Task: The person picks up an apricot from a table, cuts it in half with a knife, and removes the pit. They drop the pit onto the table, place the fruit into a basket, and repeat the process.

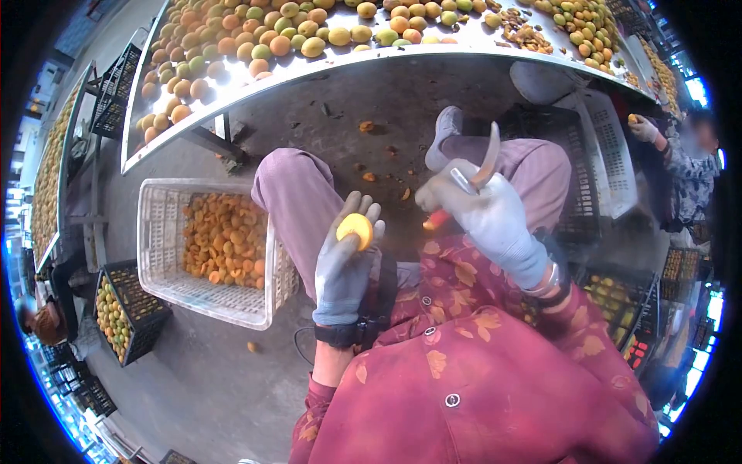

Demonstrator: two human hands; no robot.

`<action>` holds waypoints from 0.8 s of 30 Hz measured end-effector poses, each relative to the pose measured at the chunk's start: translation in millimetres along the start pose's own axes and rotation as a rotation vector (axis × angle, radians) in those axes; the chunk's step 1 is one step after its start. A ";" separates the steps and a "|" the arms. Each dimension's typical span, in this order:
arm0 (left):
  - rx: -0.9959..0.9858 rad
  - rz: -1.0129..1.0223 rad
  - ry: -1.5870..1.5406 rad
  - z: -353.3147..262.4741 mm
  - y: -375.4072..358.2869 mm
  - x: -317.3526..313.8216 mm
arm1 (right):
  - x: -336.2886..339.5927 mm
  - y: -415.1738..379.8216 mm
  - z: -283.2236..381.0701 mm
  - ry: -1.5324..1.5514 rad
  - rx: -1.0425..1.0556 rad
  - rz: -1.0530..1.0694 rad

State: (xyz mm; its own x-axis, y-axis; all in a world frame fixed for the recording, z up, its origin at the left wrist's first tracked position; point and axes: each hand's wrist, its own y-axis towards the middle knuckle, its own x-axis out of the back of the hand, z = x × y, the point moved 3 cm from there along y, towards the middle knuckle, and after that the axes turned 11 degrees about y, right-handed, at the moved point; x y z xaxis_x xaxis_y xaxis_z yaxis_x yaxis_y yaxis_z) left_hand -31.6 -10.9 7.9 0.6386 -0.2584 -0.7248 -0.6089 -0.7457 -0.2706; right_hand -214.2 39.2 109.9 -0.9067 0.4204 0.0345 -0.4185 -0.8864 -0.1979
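Note:
My left hand (342,272), in a grey-white glove, holds a yellow cut apricot (355,229) between thumb and fingers, its smooth face turned up. In my right hand (495,216), also gloved, is a curved knife (490,158) with a red handle end (437,220) showing below the fist. The blade points up and away from the apricot, and the two hands are apart. Left of my knee stands a white plastic crate (267,298) with many orange apricot pieces (224,240) in it.
A metal-topped table (309,68) with many whole apricots (263,35) spans the front. Black crates of fruit (127,309) stand at left and right. A white crate (599,147) leans beyond my right knee. Fruit scraps (369,177) lie on the floor. Another person (692,166) works at far right.

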 end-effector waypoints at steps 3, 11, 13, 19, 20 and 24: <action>-0.036 -0.046 0.035 2.0 0.4 -1.1 | -6.3 -2.3 -17.1 -0.251 -0.108 0.119; -0.135 -0.082 0.157 1.6 0.4 1.1 | -34.9 -14.9 -33.4 -0.399 -0.217 0.248; -0.150 -0.066 0.138 1.1 1.2 0.5 | -34.8 -13.4 -33.7 -0.419 -0.311 0.267; -0.135 -0.001 0.011 -1.4 0.2 1.9 | -40.1 -20.9 -25.4 -0.582 0.244 0.328; -0.137 -0.003 0.010 -2.6 -1.2 1.9 | -40.1 -21.2 -26.5 -0.583 0.245 0.331; -0.159 -0.046 0.086 -4.6 -2.4 5.4 | -42.5 -21.2 -36.7 -0.591 0.298 0.382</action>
State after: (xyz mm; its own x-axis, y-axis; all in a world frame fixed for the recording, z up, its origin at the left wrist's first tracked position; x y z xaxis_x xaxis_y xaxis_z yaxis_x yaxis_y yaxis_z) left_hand -24.5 -13.3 7.6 0.7056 -0.2683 -0.6558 -0.5004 -0.8440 -0.1931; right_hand -164.9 47.2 76.6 -0.8336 -0.0252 0.5518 0.0094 -0.9995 -0.0314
